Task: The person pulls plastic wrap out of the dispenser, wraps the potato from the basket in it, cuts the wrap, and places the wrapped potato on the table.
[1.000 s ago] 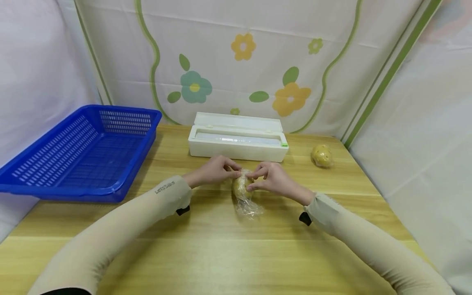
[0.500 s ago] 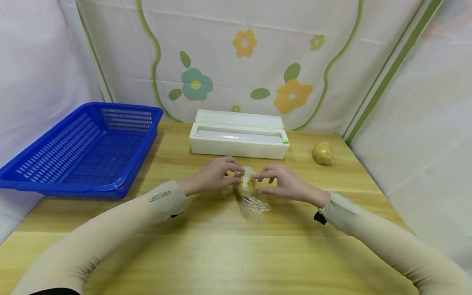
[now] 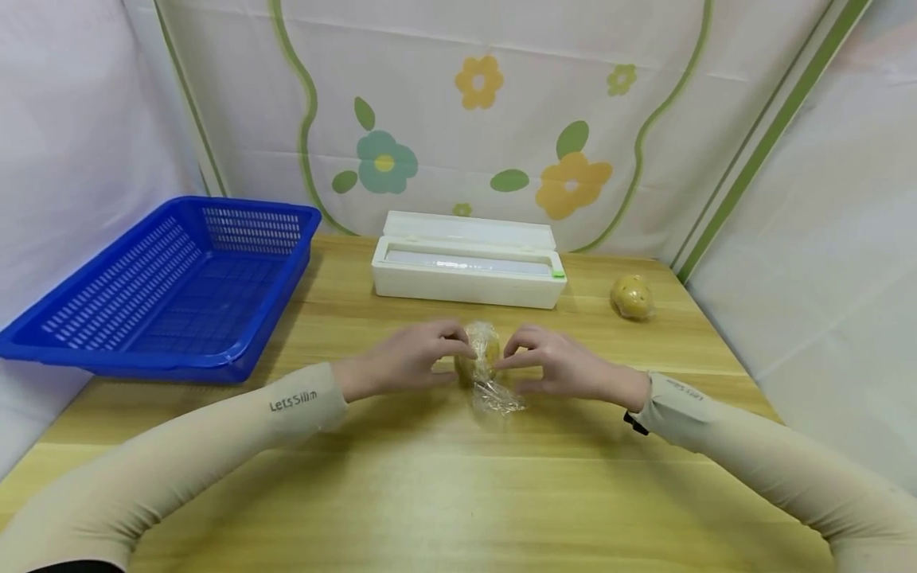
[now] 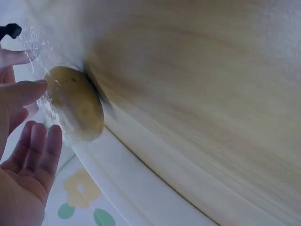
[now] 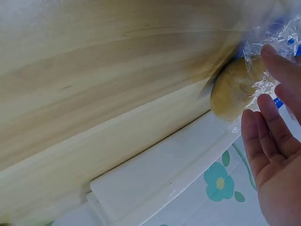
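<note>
A yellow potato [image 3: 491, 350] in crinkled cling film sits on the wooden table between both hands. Gathered film [image 3: 494, 398] trails from its near side. My left hand [image 3: 423, 356] is on its left, index fingertip at the film on top and thumb low beside it. In the left wrist view the potato [image 4: 77, 106] shows smooth under film, the other fingers extended past it. From the right, my right hand [image 3: 566, 362] reaches its fingertips to the wrapped side, thumb and index apart. The right wrist view shows those fingers [image 5: 270, 122] extended beside the potato [image 5: 235, 89].
Behind the hands stands a white cling film box [image 3: 469, 278], lid up, a roll inside. Another film-wrapped potato [image 3: 632, 298] lies at the back right. A large blue plastic basket [image 3: 236, 362] takes up the left of the table [image 3: 444, 493]. A flowered curtain hangs behind.
The right hand has let go of the film, drawn back a little to the right, and come near the potato again. The left hand stays at the potato's left, its grip loosened.
</note>
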### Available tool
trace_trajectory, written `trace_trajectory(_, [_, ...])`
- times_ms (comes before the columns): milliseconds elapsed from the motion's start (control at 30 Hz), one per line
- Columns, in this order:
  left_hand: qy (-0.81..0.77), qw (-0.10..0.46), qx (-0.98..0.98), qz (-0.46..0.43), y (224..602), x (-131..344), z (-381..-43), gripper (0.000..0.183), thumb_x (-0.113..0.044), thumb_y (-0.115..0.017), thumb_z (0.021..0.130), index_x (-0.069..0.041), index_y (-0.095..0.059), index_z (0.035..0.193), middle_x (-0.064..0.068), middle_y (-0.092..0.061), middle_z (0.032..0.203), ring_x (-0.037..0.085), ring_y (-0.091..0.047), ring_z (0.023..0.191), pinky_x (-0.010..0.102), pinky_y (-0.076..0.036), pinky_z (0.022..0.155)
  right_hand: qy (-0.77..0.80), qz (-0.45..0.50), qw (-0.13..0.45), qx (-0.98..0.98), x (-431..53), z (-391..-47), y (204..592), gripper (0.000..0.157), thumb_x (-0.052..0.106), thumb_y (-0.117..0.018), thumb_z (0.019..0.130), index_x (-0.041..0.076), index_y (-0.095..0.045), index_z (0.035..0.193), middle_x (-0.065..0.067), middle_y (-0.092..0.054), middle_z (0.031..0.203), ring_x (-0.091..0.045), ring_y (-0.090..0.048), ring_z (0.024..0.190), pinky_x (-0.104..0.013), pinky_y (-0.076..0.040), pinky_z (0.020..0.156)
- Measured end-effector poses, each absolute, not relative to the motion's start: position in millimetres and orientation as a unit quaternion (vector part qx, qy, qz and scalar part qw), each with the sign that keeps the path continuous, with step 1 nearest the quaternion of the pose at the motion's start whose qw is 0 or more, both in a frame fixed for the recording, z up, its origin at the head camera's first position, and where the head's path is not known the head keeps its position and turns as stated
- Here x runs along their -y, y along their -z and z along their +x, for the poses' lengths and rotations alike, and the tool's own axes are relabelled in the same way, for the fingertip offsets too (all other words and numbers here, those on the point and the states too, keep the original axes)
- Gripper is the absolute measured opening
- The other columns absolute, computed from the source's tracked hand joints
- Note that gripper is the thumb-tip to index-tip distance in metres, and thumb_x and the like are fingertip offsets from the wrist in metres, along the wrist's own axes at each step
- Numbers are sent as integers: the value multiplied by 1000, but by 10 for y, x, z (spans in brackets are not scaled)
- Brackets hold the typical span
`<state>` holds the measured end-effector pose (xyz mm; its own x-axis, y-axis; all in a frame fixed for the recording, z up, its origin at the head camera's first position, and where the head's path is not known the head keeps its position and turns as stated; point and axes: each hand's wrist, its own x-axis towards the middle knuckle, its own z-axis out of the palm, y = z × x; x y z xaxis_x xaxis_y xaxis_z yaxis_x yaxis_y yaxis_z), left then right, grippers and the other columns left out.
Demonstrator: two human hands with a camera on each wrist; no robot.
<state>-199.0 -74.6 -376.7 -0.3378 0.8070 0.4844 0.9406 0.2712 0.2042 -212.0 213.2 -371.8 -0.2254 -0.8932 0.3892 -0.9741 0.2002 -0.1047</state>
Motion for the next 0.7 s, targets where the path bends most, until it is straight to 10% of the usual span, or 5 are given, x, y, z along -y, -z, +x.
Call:
trace_trajectory(467, [155, 172, 764, -602, 3856, 522, -1896, 28, -12, -85, 79, -17, -76, 105, -1, -55, 92, 7, -50, 70, 15, -41, 56, -168, 603, 68, 777, -2180, -2055, 3753, 37, 28, -89, 73, 14, -77, 106, 0, -62, 104, -17, -57, 97, -38, -53, 78])
trace_trajectory(700, [236, 132, 787, -555, 3926, 527, -1914, 13, -14, -79, 86, -15, -79, 98, -3, -63, 92, 6, -57, 77, 16, -47, 66, -195, 599, 64, 774, -2137, -2042, 3819, 50, 33, -92, 68, 14, -75, 111, 0, -61, 108, -17, -56, 101, -37, -52, 82])
